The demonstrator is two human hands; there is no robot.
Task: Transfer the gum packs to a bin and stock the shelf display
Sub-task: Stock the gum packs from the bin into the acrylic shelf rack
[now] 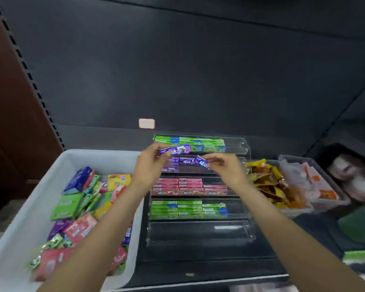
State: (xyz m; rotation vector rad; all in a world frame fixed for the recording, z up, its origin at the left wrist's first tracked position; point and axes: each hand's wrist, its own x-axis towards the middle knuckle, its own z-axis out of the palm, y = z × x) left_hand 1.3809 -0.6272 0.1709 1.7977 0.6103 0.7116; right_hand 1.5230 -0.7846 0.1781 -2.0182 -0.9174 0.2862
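Risk sits in the purple tier of the display point(198, 186), second from the far end: I have two purple packs up at once. My left hand point(149, 165) pinches one purple pack point(175, 150) by its left end, level above that tier; my right hand point(223, 167) pinches a second pack point(201, 161) by its right end, tilted down toward the row. Each grip is at the fingertips only, so I judge either pack could twist out and drop into the pink tier below, or knock the purple packs already laid there out of line. The acrylic lips are clear and hard to read, so I might catch an edge going in.

The bin point(40, 186) sits to the left, just beside the display, heaped with loose packs of many colours. Green tiers lie at the far end and nearer; the nearest tier looks bare. All of it stands on a dark shelf point(198, 264) with a dark back panel; trays of snack packets point(268, 186) stand to the right.
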